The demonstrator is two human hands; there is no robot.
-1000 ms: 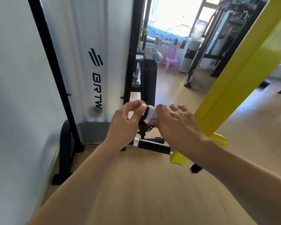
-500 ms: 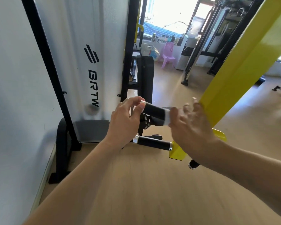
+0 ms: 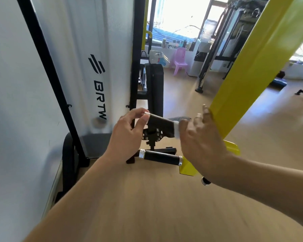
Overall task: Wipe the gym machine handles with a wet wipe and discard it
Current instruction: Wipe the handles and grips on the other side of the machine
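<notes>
The upper handle (image 3: 162, 125) runs left to right between our hands. Our left hand (image 3: 128, 135) pinches its left end cap; our right hand (image 3: 200, 137), fingers loosely spread, presses the wet wipe (image 3: 176, 128) against its right end.

A pink plastic chair (image 3: 180, 61) stands by the bright window (image 3: 175, 21), near a water dispenser (image 3: 202, 56)

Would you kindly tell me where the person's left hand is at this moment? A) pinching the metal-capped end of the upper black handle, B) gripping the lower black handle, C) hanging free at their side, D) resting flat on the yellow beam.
A: the left hand pinches the silver-capped end of the upper black cylindrical handle between thumb and fingers, while the lower black handle sits untouched below.
</notes>
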